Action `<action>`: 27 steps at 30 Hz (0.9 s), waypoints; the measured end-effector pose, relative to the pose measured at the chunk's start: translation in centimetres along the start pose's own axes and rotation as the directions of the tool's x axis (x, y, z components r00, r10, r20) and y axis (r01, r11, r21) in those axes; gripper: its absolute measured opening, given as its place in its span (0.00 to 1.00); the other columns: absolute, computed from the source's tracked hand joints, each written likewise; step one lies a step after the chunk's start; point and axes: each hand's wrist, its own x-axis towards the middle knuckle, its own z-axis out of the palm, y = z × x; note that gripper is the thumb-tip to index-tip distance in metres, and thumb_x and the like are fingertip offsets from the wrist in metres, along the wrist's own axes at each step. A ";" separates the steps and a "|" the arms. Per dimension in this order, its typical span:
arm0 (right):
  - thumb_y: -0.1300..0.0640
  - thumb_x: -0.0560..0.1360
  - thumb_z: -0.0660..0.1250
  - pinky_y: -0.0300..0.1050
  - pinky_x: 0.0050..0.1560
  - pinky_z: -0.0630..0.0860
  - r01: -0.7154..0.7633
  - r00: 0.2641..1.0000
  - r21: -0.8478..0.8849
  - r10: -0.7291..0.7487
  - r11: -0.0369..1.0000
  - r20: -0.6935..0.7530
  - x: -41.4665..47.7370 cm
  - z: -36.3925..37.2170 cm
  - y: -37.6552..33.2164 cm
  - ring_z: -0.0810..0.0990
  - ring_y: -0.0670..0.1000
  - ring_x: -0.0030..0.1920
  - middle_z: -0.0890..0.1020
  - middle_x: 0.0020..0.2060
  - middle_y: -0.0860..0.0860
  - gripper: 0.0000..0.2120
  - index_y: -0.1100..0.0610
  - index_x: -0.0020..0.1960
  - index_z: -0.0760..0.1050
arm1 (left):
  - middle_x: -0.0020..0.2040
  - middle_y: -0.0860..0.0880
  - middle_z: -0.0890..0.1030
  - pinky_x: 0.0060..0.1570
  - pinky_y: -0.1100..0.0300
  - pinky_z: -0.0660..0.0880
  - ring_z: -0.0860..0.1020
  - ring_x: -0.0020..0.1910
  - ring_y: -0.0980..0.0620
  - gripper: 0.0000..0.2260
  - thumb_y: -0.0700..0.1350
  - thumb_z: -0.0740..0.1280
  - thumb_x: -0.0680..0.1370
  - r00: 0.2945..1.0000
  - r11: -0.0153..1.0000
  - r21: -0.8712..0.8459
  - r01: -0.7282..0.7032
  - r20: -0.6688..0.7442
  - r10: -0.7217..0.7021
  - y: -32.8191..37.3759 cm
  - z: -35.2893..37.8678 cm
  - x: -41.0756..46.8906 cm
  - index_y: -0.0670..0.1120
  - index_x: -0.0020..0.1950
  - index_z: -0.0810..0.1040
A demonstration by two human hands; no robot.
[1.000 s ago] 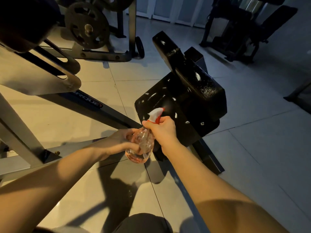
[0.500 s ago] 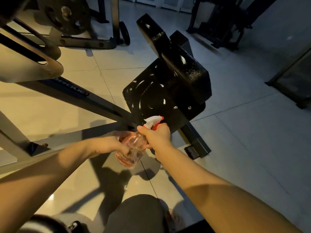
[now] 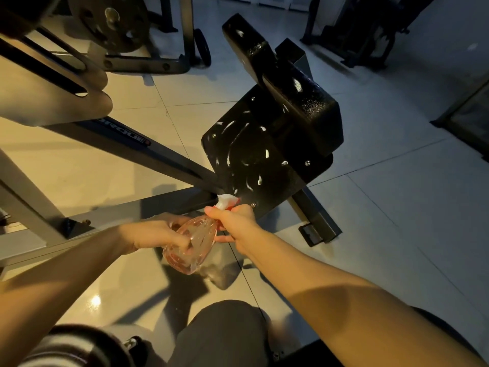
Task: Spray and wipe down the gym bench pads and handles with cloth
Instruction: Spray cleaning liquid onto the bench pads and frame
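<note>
Both bare forearms stretch from the near corners and meet in the middle. The left hand [image 3: 156, 233] curls its fingers round the belly of a spray bottle [image 3: 193, 246]. The right hand [image 3: 235, 221] grips its neck in a closed fist, with the trigger finger probably hidden behind the knuckles.

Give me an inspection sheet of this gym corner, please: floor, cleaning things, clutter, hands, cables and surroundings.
Surface: glossy tiled floor.
Job's things: spray bottle with pinkish liquid, nozzle facing the black bench pad, which carries wet streaks; no cloth seen.
Clutter: nothing seen.
Hands: left hand holds the bottle's body; right hand grips its neck at the trigger.
Cables: nothing seen.
Surroundings: grey machine frame, weight plate, another dark machine behind; dim light.
</note>
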 end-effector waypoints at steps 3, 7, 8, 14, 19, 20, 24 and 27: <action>0.53 0.70 0.80 0.49 0.35 0.85 -0.019 1.000 -0.017 0.019 1.000 0.000 0.1 0.3 -0.1 0.85 0.56 0.53 0.82 0.57 0.57 0.30 0.56 0.68 0.71 | 0.57 0.52 0.85 0.61 0.53 0.80 0.83 0.58 0.51 0.23 0.49 0.76 0.72 0.999 1.000 0.006 0.029 -0.020 -0.029 -0.2 0.1 0.0 0.54 0.67 0.78; 0.54 0.71 0.80 0.47 0.32 0.83 -0.024 1.000 -0.007 0.024 1.000 0.015 0.2 0.4 0.0 0.86 0.55 0.52 0.82 0.56 0.57 0.30 0.55 0.68 0.71 | 0.56 0.54 0.85 0.61 0.53 0.80 0.83 0.57 0.53 0.25 0.51 0.76 0.68 0.998 0.998 0.037 0.046 -0.035 -0.045 -0.2 -0.2 -0.1 0.56 0.66 0.79; 0.54 0.70 0.80 0.48 0.32 0.84 -0.013 1.000 -0.012 0.013 1.000 0.010 0.3 0.5 0.0 0.85 0.56 0.52 0.82 0.56 0.57 0.30 0.55 0.67 0.71 | 0.56 0.54 0.85 0.60 0.54 0.80 0.83 0.57 0.53 0.25 0.51 0.76 0.68 0.999 0.998 0.036 0.041 -0.037 -0.040 -0.1 -0.2 -0.1 0.56 0.66 0.79; 0.49 0.67 0.82 0.52 0.39 0.86 0.070 0.998 -0.055 -0.070 0.996 -0.006 1.2 0.7 -1.9 0.84 0.56 0.53 0.83 0.55 0.55 0.33 0.55 0.66 0.73 | 0.58 0.53 0.84 0.58 0.59 0.80 0.82 0.58 0.55 0.25 0.45 0.78 0.72 0.993 0.999 0.007 0.051 -0.108 -0.050 1.1 -0.4 0.2 0.56 0.67 0.76; 0.46 0.67 0.81 0.56 0.50 0.85 0.245 0.969 -0.180 -0.245 0.953 0.022 -0.1 0.4 -5.0 0.83 0.52 0.53 0.81 0.51 0.49 0.30 0.52 0.64 0.74 | 0.59 0.51 0.82 0.60 0.56 0.79 0.81 0.58 0.53 0.29 0.44 0.80 0.69 0.972 0.994 -0.054 0.098 -0.208 -0.108 5.0 -0.4 -1.0 0.55 0.66 0.73; 0.47 0.68 0.81 0.57 0.52 0.84 0.257 0.966 -0.184 -0.254 0.949 0.039 -1.0 0.0 -5.9 0.82 0.52 0.54 0.81 0.52 0.49 0.30 0.52 0.65 0.73 | 0.59 0.52 0.82 0.59 0.57 0.79 0.81 0.58 0.53 0.28 0.42 0.79 0.70 0.969 0.990 -0.079 0.117 -0.210 -0.131 6.3 -0.3 -1.6 0.56 0.66 0.73; 0.48 0.69 0.80 0.53 0.58 0.80 0.286 0.958 -0.231 -0.273 0.930 0.084 -6.7 -2.1 -10.5 0.80 0.50 0.58 0.79 0.57 0.49 0.32 0.53 0.68 0.71 | 0.59 0.52 0.82 0.61 0.57 0.76 0.81 0.60 0.53 0.29 0.39 0.79 0.70 0.959 0.964 -0.192 0.184 -0.179 -0.219 13.1 0.3 -5.5 0.55 0.67 0.73; 0.48 0.69 0.80 0.44 0.51 0.76 0.292 0.956 -0.240 -0.284 0.926 0.069 -12.0 -4.1 -14.7 0.79 0.46 0.54 0.79 0.54 0.44 0.28 0.51 0.64 0.73 | 0.56 0.52 0.83 0.59 0.59 0.78 0.82 0.56 0.57 0.29 0.37 0.80 0.68 0.941 0.953 -0.244 0.182 -0.238 -0.241 19.2 1.2 -8.8 0.54 0.64 0.74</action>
